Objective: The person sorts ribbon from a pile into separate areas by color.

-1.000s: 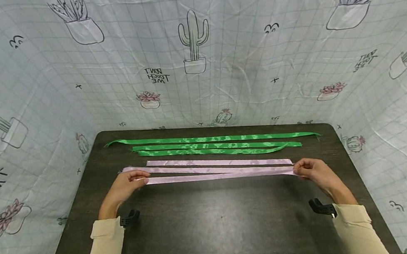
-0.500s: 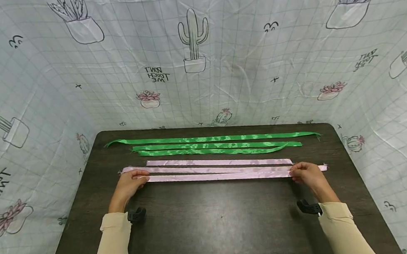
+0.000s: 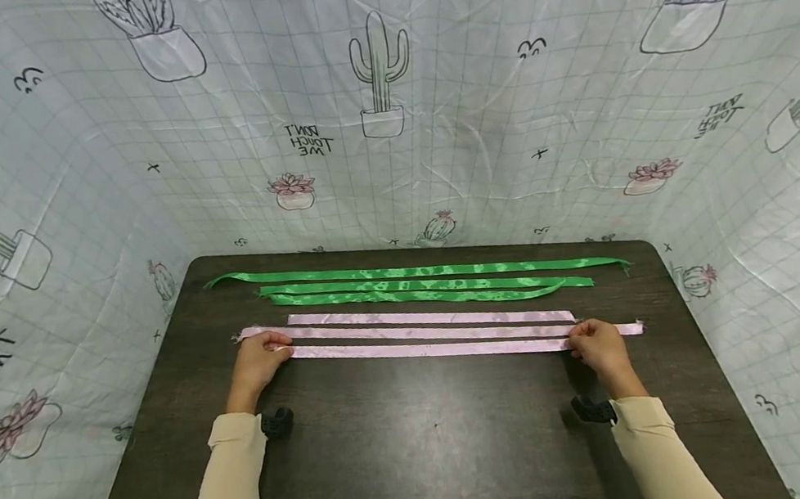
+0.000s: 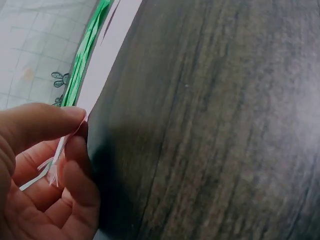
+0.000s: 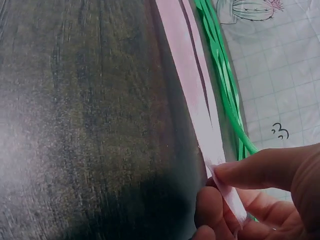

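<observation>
Both hands hold the nearest pink ribbon (image 3: pixel 426 350) stretched between them, low over the table. At its left end, my left hand (image 3: pixel 257 364) pinches it between thumb and fingers; frayed threads (image 4: pixel 53 176) poke out below the pinch in the left wrist view. The other end is pinched by my right hand (image 3: pixel 601 346), with the tip (image 5: pixel 239 210) lying over the fingers. Just beyond lies the middle pink ribbon (image 3: pixel 417 331), its ends showing past both hands. Behind that is a shorter-looking pink ribbon (image 3: pixel 422 317), flat on the table.
Farther back lie green ribbons: one along the rear (image 3: pixel 432 270), another (image 3: pixel 448 284) in front, and a third (image 3: pixel 405 296) partly against it. The dark wooden table (image 3: pixel 422 444) ends at a hanging cactus-print cloth (image 3: pixel 463 152). Each wrist wears a black device (image 3: pixel 594 408).
The held pink ribbon has come toward me at its right side, opening a gap from the middle one. The right hand has shifted left; both forearms have moved inward.
</observation>
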The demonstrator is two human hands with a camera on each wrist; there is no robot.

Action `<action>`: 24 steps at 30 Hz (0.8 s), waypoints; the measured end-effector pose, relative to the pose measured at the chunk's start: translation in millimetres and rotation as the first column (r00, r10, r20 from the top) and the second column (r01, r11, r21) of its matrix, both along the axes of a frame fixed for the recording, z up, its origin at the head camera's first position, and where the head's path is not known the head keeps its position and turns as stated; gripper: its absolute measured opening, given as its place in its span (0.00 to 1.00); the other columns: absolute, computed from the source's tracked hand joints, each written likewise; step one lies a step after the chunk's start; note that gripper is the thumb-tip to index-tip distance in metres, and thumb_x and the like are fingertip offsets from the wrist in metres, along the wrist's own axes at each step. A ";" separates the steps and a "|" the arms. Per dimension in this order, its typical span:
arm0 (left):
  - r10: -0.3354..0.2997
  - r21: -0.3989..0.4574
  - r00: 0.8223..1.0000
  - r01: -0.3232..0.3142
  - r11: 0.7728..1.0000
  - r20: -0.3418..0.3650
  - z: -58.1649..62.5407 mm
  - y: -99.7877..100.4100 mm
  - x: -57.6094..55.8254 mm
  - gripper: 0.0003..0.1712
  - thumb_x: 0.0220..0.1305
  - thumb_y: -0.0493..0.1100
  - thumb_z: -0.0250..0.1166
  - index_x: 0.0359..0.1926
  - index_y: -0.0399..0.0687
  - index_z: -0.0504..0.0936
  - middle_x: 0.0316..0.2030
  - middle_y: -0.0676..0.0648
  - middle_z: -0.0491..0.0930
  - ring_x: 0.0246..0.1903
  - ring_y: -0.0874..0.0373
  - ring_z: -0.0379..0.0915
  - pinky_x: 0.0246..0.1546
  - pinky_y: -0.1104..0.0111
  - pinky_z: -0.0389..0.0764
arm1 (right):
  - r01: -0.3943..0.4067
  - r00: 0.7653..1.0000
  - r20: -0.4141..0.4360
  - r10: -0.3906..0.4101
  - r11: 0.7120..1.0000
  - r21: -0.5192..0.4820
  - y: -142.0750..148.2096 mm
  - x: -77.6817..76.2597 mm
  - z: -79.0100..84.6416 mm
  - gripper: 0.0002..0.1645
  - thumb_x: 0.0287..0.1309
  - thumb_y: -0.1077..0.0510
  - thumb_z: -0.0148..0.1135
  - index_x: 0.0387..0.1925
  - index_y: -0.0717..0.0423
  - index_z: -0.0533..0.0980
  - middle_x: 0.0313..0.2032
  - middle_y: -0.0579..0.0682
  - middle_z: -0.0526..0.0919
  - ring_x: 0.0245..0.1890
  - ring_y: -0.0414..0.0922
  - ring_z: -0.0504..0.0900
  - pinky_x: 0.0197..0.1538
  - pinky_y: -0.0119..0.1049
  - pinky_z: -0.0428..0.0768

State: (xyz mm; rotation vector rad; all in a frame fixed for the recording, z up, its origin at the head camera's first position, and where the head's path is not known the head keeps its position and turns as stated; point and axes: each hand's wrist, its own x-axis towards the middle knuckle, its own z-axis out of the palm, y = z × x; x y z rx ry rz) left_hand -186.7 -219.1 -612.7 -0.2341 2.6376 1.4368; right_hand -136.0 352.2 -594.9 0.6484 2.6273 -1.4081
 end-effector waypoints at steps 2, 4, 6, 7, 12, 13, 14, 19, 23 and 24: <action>0.002 -0.025 1.000 -0.003 1.000 -0.010 0.6 1.3 -1.1 0.09 0.63 0.33 0.70 0.44 0.32 0.86 0.32 0.42 0.85 0.30 0.60 0.71 0.33 0.69 0.72 | 0.005 1.000 0.000 -0.005 1.000 0.019 0.4 -0.1 -1.5 0.04 0.58 0.71 0.62 0.29 0.64 0.76 0.19 0.39 0.77 0.21 0.37 0.77 0.24 0.31 0.73; 0.004 -0.044 1.000 -0.005 0.999 -0.018 1.0 2.5 -2.4 0.09 0.63 0.33 0.69 0.44 0.33 0.86 0.32 0.43 0.84 0.30 0.59 0.71 0.34 0.68 0.71 | 0.011 1.000 0.001 -0.011 0.999 0.033 0.3 0.0 -2.2 0.03 0.58 0.71 0.62 0.30 0.65 0.77 0.19 0.39 0.77 0.21 0.37 0.77 0.24 0.31 0.72; 0.003 -0.059 1.000 -0.004 0.998 -0.023 2.2 3.8 -3.0 0.10 0.64 0.33 0.69 0.45 0.33 0.86 0.34 0.41 0.84 0.32 0.56 0.73 0.35 0.68 0.71 | 0.016 1.000 0.001 -0.016 0.999 0.045 0.1 0.2 -2.6 0.03 0.58 0.71 0.63 0.30 0.66 0.76 0.19 0.39 0.76 0.21 0.37 0.77 0.24 0.31 0.72; 0.002 -0.068 1.000 -0.004 0.998 -0.025 2.7 4.4 -3.4 0.10 0.64 0.33 0.69 0.45 0.34 0.86 0.36 0.40 0.85 0.33 0.55 0.73 0.35 0.68 0.71 | 0.015 1.000 0.000 -0.015 0.999 0.048 0.0 0.6 -2.5 0.02 0.57 0.71 0.63 0.30 0.66 0.77 0.19 0.40 0.76 0.20 0.37 0.77 0.24 0.31 0.72; 0.001 -0.091 1.000 -0.003 0.996 -0.024 4.6 7.5 -5.6 0.10 0.65 0.35 0.68 0.46 0.35 0.86 0.38 0.38 0.84 0.36 0.51 0.75 0.36 0.66 0.71 | 0.016 1.000 -0.001 -0.016 0.997 0.071 0.6 1.1 -3.2 0.02 0.58 0.71 0.62 0.33 0.69 0.77 0.19 0.40 0.77 0.20 0.37 0.78 0.24 0.32 0.72; 0.003 -0.096 1.000 -0.005 0.995 -0.020 4.3 8.0 -6.2 0.10 0.65 0.35 0.68 0.46 0.35 0.86 0.38 0.39 0.84 0.36 0.51 0.74 0.36 0.66 0.71 | 0.015 1.000 0.003 -0.015 0.997 0.076 0.6 1.4 -3.3 0.02 0.58 0.70 0.62 0.33 0.69 0.77 0.19 0.41 0.77 0.20 0.37 0.78 0.24 0.32 0.72; 0.005 -0.097 1.000 -0.007 0.995 -0.014 4.1 8.3 -6.6 0.10 0.66 0.35 0.68 0.46 0.36 0.86 0.38 0.39 0.84 0.36 0.51 0.74 0.36 0.66 0.71 | 0.014 1.000 0.007 -0.015 0.996 0.083 0.6 1.6 -3.7 0.03 0.58 0.70 0.62 0.34 0.69 0.78 0.20 0.41 0.78 0.21 0.37 0.78 0.25 0.32 0.72; 0.007 -0.097 1.000 -0.007 0.995 -0.006 2.9 9.9 -7.9 0.10 0.66 0.36 0.67 0.46 0.37 0.87 0.38 0.40 0.83 0.36 0.51 0.72 0.35 0.65 0.70 | 0.006 1.000 0.007 -0.006 0.995 0.096 0.7 2.1 -4.9 0.04 0.58 0.70 0.62 0.34 0.70 0.77 0.21 0.44 0.79 0.21 0.38 0.78 0.25 0.33 0.73; 0.001 -0.104 0.999 -0.005 0.995 -0.038 5.1 10.7 -9.6 0.09 0.65 0.35 0.67 0.45 0.36 0.87 0.36 0.40 0.82 0.34 0.51 0.71 0.34 0.65 0.69 | 0.015 1.000 -0.011 -0.014 0.994 0.110 0.6 1.5 -4.4 0.04 0.57 0.70 0.64 0.34 0.70 0.78 0.20 0.43 0.78 0.21 0.38 0.78 0.25 0.32 0.73; 0.001 -0.107 0.999 -0.006 0.994 -0.047 6.2 10.8 -10.0 0.09 0.65 0.35 0.67 0.45 0.35 0.87 0.36 0.40 0.82 0.34 0.51 0.71 0.34 0.66 0.69 | 0.016 1.000 -0.019 -0.014 0.993 0.116 1.1 1.4 -4.0 0.04 0.57 0.70 0.64 0.34 0.70 0.78 0.20 0.44 0.79 0.20 0.38 0.78 0.25 0.32 0.73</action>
